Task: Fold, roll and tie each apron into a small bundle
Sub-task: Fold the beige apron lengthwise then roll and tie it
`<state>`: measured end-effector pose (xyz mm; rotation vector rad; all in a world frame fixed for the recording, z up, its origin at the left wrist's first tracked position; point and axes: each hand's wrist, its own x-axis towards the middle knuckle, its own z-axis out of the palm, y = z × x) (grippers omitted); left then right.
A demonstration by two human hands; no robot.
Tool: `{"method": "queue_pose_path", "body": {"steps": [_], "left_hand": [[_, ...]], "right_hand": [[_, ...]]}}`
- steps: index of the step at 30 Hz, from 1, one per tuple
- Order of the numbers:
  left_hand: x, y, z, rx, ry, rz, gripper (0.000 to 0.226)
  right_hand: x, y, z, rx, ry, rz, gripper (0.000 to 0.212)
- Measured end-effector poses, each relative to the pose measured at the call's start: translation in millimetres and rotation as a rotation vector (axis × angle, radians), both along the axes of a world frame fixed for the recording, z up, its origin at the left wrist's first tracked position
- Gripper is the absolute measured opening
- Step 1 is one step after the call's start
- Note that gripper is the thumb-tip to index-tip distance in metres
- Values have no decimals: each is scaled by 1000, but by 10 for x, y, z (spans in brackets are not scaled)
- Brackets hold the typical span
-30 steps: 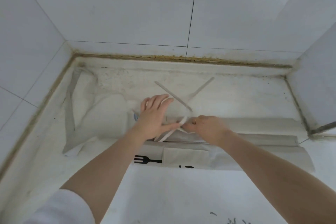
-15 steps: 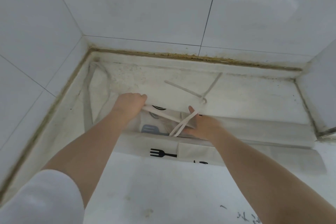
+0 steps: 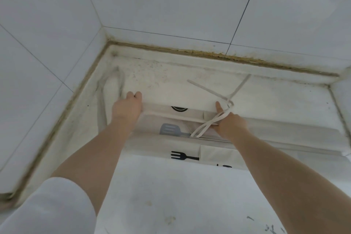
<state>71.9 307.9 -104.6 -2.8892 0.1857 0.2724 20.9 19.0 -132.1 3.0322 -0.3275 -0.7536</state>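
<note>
A pale beige apron [image 3: 152, 143] with printed fork, spatula and plate pictures lies folded in long layers across the white counter. My left hand [image 3: 127, 107] grips the far folded edge at its left end, fingers curled over it. My right hand [image 3: 228, 122] holds the same fold at the middle, thumb pointing away from me. The apron's white tie straps [image 3: 209, 125] loop over my right hand and cross in an X [image 3: 230, 99] on the counter beyond it. The neck loop [image 3: 103, 104] trails off to the left.
White tiled walls close in the counter at the back, left and right, with a grimy sealant seam [image 3: 190, 51] along the back. The counter's near part [image 3: 171, 195] is white, with small dark marks at the lower right.
My left hand moved left along the fold and took hold of its edge. Both hands have drawn the folded layer toward the back wall, uncovering the spatula and plate prints. The camera shifted left.
</note>
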Motion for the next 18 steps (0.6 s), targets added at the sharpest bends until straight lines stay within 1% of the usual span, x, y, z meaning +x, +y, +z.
{"method": "queue_pose_path", "body": {"steps": [2,3,5,6,7,9,11,12,14,16,18], "left_hand": [[-40,-14,-36,-14,18,69,30],[-84,-25,-59,15,50,103,31],[-170,-107,-106,87,72,103,36],[-212,-167,-112,75,68,53,41],[-245,-281,-114,24,51,-42,47],[-301,-542,-104,-107,14,-299,57],[-363,-780,-102,-257,55,-458,52],[-402,-882,-130,-328,97,-494,51],[-484,-1000,-219,-407,193,-512,63],[-566,-1042,-315,-353,235,-506,70],[-607,-1039,-396,-328,253,-465,69]], "right_hand": [[3,-3,-13,-15,-17,15,82],[-7,10,-37,-22,-25,25,82],[-26,14,-87,-39,-42,47,80],[-30,29,-119,-45,-43,65,76],[-31,22,-131,-60,-35,85,72],[-36,37,-132,-88,-10,122,65],[-60,84,-86,-142,-29,218,63],[-97,102,-46,-177,-62,286,64],[-196,132,35,-191,-141,419,66],[-331,107,59,-179,-175,549,60],[-428,4,12,-148,-158,581,51]]}}
